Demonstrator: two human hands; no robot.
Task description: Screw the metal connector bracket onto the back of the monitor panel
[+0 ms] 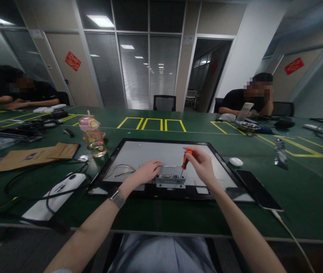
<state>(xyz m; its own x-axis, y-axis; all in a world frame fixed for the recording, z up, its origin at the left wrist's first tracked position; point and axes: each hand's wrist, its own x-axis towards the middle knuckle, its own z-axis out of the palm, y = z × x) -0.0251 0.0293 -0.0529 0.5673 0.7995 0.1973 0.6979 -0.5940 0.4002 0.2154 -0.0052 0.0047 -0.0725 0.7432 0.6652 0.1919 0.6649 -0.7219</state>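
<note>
A flat display panel (127, 151) with a black frame and pale back lies on the table before me. Near its front edge sits a metal bracket (170, 182) with a row of connectors and a circuit board behind it. My left hand (147, 171) is closed at the bracket's left end, its fingertips partly hidden. In my right hand (202, 161) an orange and black screwdriver (186, 160) is gripped by the top of its handle. Its shaft points down, almost upright, at the right part of the bracket. Thin wires (123, 171) lie on the panel to the left.
Left of the panel are a white power strip (56, 197) with black cables, a drink bottle (92, 136) and brown paper envelopes (36, 155). On the right lie a phone (258, 189) on a cable and a white earbud case (236, 162). Other people sit across the green table (155, 220).
</note>
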